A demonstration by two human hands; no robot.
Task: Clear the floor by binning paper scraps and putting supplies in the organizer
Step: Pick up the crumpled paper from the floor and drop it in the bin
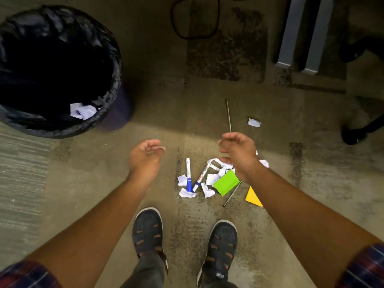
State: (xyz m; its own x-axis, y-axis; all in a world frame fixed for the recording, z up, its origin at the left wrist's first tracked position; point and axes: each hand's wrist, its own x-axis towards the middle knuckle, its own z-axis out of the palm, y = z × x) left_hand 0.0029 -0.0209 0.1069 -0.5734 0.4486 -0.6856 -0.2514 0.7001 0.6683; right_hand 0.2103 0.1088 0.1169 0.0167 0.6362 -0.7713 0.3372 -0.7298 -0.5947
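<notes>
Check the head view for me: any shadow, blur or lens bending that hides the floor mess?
Head view: the bin interior is black apart from one paper scrap; a shadow band darkens the far floor; the pile of scraps is lit and fairly sharp; both hands slightly soft; wide-angle bending at edges.

white paper scraps (209,179): scattered on floor | markers (188,174): among them | bin (112,65): black-lined
</notes>
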